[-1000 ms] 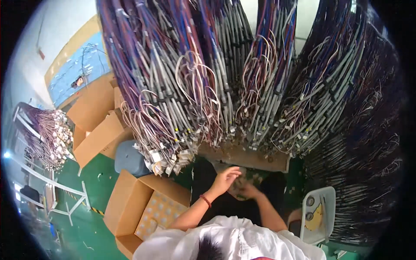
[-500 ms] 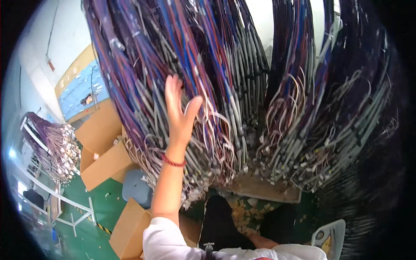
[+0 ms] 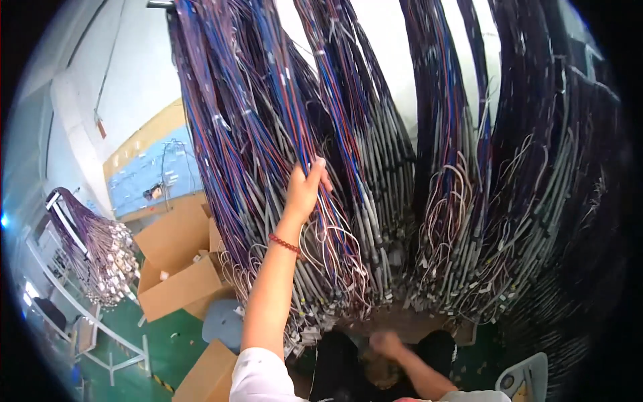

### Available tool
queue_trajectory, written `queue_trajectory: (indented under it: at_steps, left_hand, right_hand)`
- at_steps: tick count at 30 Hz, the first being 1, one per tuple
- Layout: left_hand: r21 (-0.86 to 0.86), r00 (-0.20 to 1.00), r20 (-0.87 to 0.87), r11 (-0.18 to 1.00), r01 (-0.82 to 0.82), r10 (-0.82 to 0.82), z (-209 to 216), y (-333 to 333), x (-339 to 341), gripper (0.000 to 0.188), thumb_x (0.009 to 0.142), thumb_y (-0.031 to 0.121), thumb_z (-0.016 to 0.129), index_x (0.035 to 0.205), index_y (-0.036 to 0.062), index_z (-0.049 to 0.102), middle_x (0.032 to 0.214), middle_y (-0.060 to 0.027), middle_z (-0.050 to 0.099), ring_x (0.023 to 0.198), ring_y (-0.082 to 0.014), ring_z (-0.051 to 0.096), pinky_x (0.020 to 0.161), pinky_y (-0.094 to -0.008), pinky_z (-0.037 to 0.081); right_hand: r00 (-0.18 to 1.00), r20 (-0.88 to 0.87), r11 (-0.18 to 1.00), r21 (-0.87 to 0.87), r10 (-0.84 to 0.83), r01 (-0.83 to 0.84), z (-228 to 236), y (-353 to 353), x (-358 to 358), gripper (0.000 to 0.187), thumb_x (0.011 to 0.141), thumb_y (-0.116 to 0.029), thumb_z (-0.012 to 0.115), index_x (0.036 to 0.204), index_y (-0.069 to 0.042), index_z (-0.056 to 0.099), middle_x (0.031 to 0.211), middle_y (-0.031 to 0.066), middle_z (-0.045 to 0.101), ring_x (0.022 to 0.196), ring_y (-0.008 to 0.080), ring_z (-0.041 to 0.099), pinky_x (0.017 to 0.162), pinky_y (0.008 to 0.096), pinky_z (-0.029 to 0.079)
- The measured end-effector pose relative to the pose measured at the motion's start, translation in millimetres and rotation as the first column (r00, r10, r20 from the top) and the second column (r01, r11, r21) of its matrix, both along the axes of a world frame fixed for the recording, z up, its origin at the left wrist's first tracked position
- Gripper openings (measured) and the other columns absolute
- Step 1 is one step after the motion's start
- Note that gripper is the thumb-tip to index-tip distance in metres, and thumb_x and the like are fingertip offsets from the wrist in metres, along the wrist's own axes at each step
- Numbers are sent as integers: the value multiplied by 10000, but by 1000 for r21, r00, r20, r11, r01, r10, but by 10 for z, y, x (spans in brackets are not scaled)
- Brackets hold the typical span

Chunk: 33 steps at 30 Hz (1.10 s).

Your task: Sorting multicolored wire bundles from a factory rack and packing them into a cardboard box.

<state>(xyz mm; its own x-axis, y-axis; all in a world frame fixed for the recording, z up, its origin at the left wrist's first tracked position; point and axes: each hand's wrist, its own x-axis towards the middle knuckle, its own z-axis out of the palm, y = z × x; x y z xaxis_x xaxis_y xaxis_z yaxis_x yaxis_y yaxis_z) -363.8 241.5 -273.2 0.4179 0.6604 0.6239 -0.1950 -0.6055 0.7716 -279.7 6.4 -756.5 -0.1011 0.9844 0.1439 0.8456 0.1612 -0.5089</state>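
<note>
Long bundles of wire harnesses hang in front of me, purple, blue and red above, with grey sleeves and small connectors at their lower ends. My left hand [image 3: 308, 189], with a red beaded bracelet at the wrist, is closed round a strand of blue and red wires [image 3: 289, 100] near the middle. Below that grip, loose white wires [image 3: 335, 244] loop among the strands. Low in the view, my right hand [image 3: 387, 344] is over my lap between my knees. Motion smears its fingers, so whether it holds anything cannot be made out.
Open cardboard boxes [image 3: 179, 295] stand at the left beside a blue-grey stool [image 3: 222, 325]. Another wire bundle [image 3: 100, 248] hangs from a white frame farther left. More harnesses [image 3: 442, 120] hang at right. A pale plastic chair or bin [image 3: 529, 375] is at lower right.
My left hand has gone from open and raised before the bundles to gripping a strand of wires, slightly right and lower. My right hand has come into view above my lap.
</note>
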Motion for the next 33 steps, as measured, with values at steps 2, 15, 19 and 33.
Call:
queue_trajectory:
  at_steps: [2, 15, 19, 33]
  left_hand:
    - [68, 998, -63, 998, 12, -8, 21, 8, 60, 303, 941, 332, 499, 772, 80, 484, 607, -13, 510, 540, -120, 542, 546, -261, 431]
    - [-214, 964, 147, 945, 248, -220, -63, 86, 155, 330, 954, 340, 486, 743, 97, 415, 569, 29, 396, 449, -84, 379, 447, -252, 359]
    - [-310, 965, 181, 920, 239, -190, -269, 122, 306, 410, 938, 394, 500, 687, 85, 404, 543, 22, 375, 438, -91, 367, 444, -266, 354]
    - [-395, 921, 151, 833, 388, -358, -1065, -556, 331, 426, 957, 377, 468, 645, 99, 386, 540, 16, 391, 456, -91, 392, 467, -264, 357]
  right_hand:
    - [627, -768, 871, 213, -131, 443, 1247, 693, 597, 64, 834, -109, 530, 831, -55, 565, 749, 70, 552, 689, 215, 532, 674, 345, 455]
    - [769, -617, 544, 593, -167, 594, 5446, 2215, 832, 462, 918, -416, 519, 793, 29, 525, 661, 194, 577, 596, 303, 575, 570, 403, 438]
    - [696, -691, 639, 449, -195, 625, 6054, 2219, 1033, 529, 906, -489, 499, 806, 29, 525, 648, 176, 557, 525, 283, 555, 491, 405, 449]
    - [871, -488, 814, 488, -45, 316, 5742, 2193, 1542, 389, 784, -273, 724, 987, -7, 524, 763, 99, 612, 677, 187, 606, 640, 327, 486]
